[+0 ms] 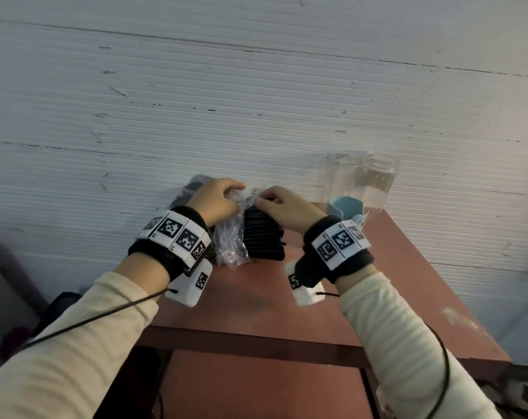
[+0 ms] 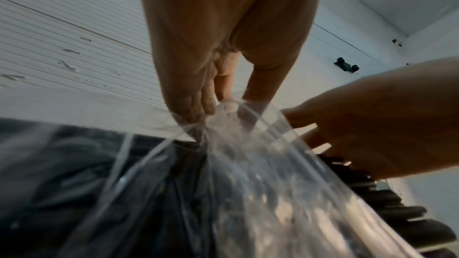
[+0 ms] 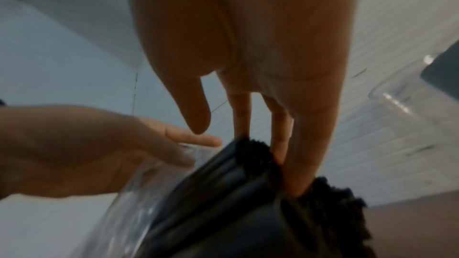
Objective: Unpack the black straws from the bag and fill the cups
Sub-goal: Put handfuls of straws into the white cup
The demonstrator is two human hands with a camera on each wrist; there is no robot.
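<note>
A bundle of black straws stands on the red-brown table, half out of a clear plastic bag. My left hand pinches the bag's top edge; the left wrist view shows its fingers bunching the clear bag. My right hand rests on the straws' upper ends. In the right wrist view its fingers lie fairly straight against the black straws, thumb apart. Two empty clear cups and a light blue cup stand to the right.
A dark bundle lies behind my left hand against the white ribbed wall. The table's right edge and front edge are close. A dark grey shape sits low on the left.
</note>
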